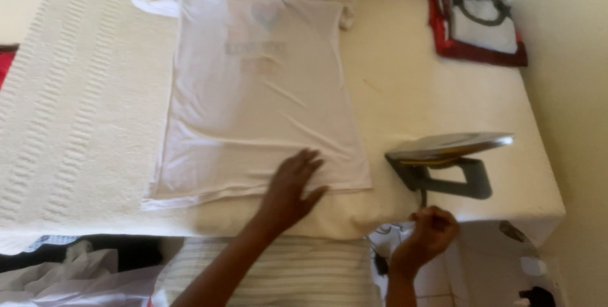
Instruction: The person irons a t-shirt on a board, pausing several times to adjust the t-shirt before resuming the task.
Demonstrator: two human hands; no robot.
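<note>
Your left hand (292, 187) lies flat, fingers spread wide, palm down on the lower hem of the white T-shirt (259, 92). It grips nothing, only presses the cloth. The shirt is spread face down on the cream bed cover (76, 111), collar toward the far edge, hem toward you, a faint print showing through the fabric.

Your right hand (427, 232) is curled into a loose fist just off the near edge of the bed, below the iron (446, 161). The fingers are closed; a thin cord seems to run down from the iron toward it, but whether the hand holds it is too blurred to tell.

The iron rests on its heel, soleplate tilted up, just right of the shirt's hem. A folded red-trimmed garment (478, 25) lies in the far right corner, well apart.
</note>
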